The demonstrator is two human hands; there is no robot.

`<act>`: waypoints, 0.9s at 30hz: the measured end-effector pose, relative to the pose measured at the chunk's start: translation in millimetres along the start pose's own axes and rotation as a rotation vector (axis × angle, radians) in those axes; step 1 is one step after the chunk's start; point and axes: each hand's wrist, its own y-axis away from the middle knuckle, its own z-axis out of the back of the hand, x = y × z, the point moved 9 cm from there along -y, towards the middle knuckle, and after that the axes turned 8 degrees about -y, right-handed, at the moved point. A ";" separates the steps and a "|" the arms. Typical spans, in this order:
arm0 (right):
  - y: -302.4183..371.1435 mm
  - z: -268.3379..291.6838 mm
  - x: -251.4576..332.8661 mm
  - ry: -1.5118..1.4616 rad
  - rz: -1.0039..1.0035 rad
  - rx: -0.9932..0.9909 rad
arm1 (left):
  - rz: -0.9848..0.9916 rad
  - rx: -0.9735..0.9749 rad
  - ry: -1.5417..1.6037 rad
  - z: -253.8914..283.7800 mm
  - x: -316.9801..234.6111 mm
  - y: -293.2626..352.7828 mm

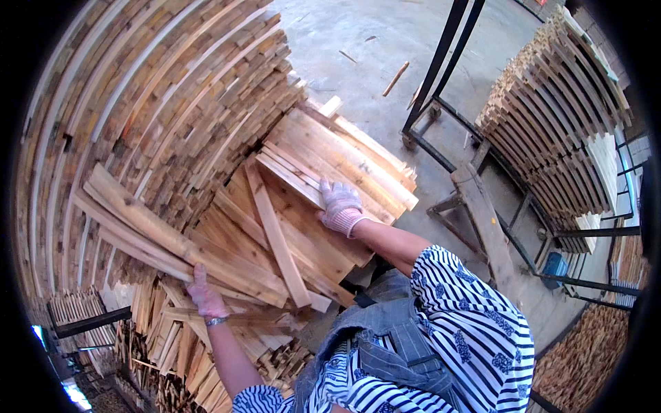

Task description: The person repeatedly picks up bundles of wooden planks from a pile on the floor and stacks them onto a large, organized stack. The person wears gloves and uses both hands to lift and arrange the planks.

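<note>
My left hand, in a pale work glove, is closed round the lower edge of a few long wooden boards that fan out to the upper left. Their far ends lie against the tall wood stack. My right hand, gloved too, grips the near end of some narrow wooden strips; its fingertips are partly hidden. Those strips lie on a pile of wider planks. Between my hands, a single loose board slants across other planks.
A tall stack of boards rises at the left. Loose offcuts lie at the lower left. On the right stand a black metal frame, a leaning plank, stacked slats and a blue container. Wood scraps lie on the concrete floor.
</note>
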 end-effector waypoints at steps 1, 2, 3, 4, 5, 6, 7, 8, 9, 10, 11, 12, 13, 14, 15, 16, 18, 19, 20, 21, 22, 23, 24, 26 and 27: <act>-3.1 9.6 -11.8 -0.204 0.012 0.037 | -0.101 -0.006 0.107 4.0 -2.4 0.4; -8.5 23.2 -24.6 -0.339 0.034 0.088 | -0.134 -0.001 -0.021 7.6 -1.2 -1.6; -12.3 38.8 -36.7 -0.487 0.070 0.113 | -0.101 0.016 0.011 9.9 6.9 -2.1; -17.6 52.9 -49.9 -0.636 0.096 0.157 | -0.056 0.038 0.096 12.0 14.3 -3.1; -28.3 70.2 -69.7 -0.597 0.112 0.180 | -0.069 -0.003 0.006 17.8 16.8 -2.8; -38.9 84.5 -89.4 -0.676 0.137 0.230 | -0.080 -0.038 -0.085 22.9 17.5 -1.1; -57.6 95.7 -111.6 -0.764 0.076 0.206 | -0.061 -0.110 -0.165 28.9 18.8 -0.1; -72.7 97.9 -131.2 -0.870 0.037 0.281 | -0.060 -0.078 -0.105 26.2 17.8 2.9; -91.6 99.7 -142.0 -1.033 0.042 0.334 | -0.025 -0.091 -0.035 25.9 18.5 5.6; -109.8 96.3 -155.7 -1.181 -0.009 0.341 | 0.000 -0.096 0.035 24.7 16.7 10.2; -120.6 86.2 -157.4 -1.105 0.057 0.369 | 0.009 -0.091 -0.032 22.1 12.3 14.7; -132.8 80.0 -166.3 -1.016 0.062 0.351 | 0.047 -0.116 -0.041 22.2 9.6 19.6; -141.5 77.8 -167.1 -0.942 0.150 0.357 | 0.041 -0.122 -0.065 21.0 3.9 24.8; -149.9 69.7 -174.9 -0.906 0.089 0.373 | -0.011 -0.073 -0.073 14.3 -5.5 26.6; -153.7 64.6 -175.2 -0.886 0.097 0.419 | -0.165 -0.080 -0.478 10.6 -22.7 31.5; -154.3 57.4 -178.0 -0.823 0.043 0.483 | -0.283 -0.084 -0.748 3.5 -33.4 33.0; -152.6 67.6 -174.7 -0.668 0.074 0.441 | -0.371 -0.127 -0.956 2.5 -37.5 34.6; -149.3 73.6 -171.7 -0.568 0.066 0.426 | -0.399 -0.123 -0.999 2.6 -35.5 33.4; -146.2 83.5 -168.8 -0.470 0.048 0.366 | -0.413 -0.137 -0.966 6.4 -32.3 31.6; -139.9 92.9 -163.1 -0.477 0.031 0.298 | -0.388 -0.149 -0.953 10.9 -25.5 27.8; -131.1 96.7 -157.2 -0.414 0.017 0.291 | -0.306 -0.169 -0.962 19.7 -16.1 25.1; -123.2 103.0 -151.4 -0.365 0.012 0.254 | -0.271 -0.153 -0.889 22.5 -9.7 20.8; -117.5 111.8 -144.4 -0.326 0.035 0.188 | -0.262 -0.109 -0.707 25.4 -7.3 21.5; -107.2 111.9 -140.3 -0.298 -0.034 0.193 | -0.218 -0.075 -0.556 25.6 -6.7 22.2; -104.1 111.4 -137.1 -0.299 -0.029 0.185 | -0.209 -0.061 -0.669 20.8 -10.3 24.1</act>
